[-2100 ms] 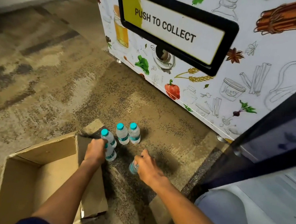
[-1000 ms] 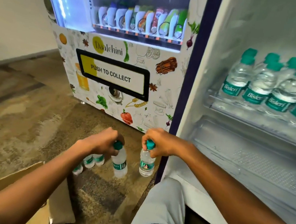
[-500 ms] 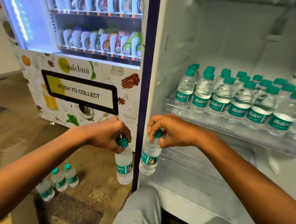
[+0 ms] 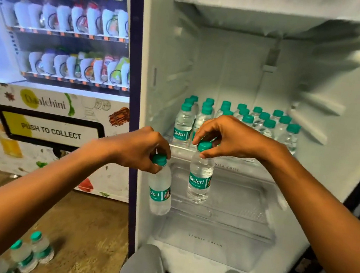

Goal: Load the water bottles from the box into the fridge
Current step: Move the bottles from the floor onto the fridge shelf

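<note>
My left hand (image 4: pixel 137 148) grips the teal cap of a clear water bottle (image 4: pixel 159 193) that hangs at the fridge's left door frame. My right hand (image 4: pixel 231 138) pinches the cap of a second water bottle (image 4: pixel 199 180), held in the air inside the open fridge (image 4: pixel 228 74), just below and in front of the glass shelf (image 4: pixel 234 167). Several bottles (image 4: pixel 265 127) with teal caps stand in rows on that shelf. Three more bottles (image 4: pixel 28 251) stand on the floor at the lower left. The box is out of view.
A vending machine (image 4: pixel 51 96) with a "PUSH TO COLLECT" flap stands directly left of the fridge. Below the shelf sits a clear vegetable drawer (image 4: pixel 215 239). My knees (image 4: pixel 145 269) are close to the fridge's bottom edge. Brown carpet covers the floor.
Both hands have risen and moved right with their bottles, from near the floor up toward the fridge shelf. The view has tilted up into the fridge.
</note>
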Demonstrator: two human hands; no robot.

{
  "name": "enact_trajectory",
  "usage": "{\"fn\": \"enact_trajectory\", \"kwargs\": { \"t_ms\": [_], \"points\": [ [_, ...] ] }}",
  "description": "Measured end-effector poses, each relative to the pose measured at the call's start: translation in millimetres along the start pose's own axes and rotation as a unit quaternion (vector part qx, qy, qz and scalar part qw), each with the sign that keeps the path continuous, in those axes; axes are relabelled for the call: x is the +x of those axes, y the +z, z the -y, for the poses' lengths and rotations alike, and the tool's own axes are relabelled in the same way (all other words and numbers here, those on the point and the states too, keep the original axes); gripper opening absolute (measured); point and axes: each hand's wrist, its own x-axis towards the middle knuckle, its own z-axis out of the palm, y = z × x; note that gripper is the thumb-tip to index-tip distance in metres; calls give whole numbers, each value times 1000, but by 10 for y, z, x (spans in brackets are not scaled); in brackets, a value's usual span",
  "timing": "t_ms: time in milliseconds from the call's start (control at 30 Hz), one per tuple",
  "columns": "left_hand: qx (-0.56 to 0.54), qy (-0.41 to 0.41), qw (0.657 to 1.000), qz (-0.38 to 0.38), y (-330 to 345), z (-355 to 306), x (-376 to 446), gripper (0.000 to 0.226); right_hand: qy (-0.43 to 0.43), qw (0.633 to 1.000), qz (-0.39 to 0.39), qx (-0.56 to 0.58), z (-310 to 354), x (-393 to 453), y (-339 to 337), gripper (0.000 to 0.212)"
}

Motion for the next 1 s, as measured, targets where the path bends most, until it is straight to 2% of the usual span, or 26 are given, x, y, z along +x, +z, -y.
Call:
{"fn": "enact_trajectory", "kwargs": {
  "t_ms": [233,600,1000],
  "points": [
    [10,72,995,-70,-540,-318,381,37,30,997,-63,39,-104,-127,-635,29],
    [50,128,970,-200,-1413,-553,927,34,7,982,-186,-19,-46,-47,-1511,27],
    [57,64,944,-319,-1683,-486,1676,34,-7,942,-320,-103,-335,381,-1820,29]
  ]
}}
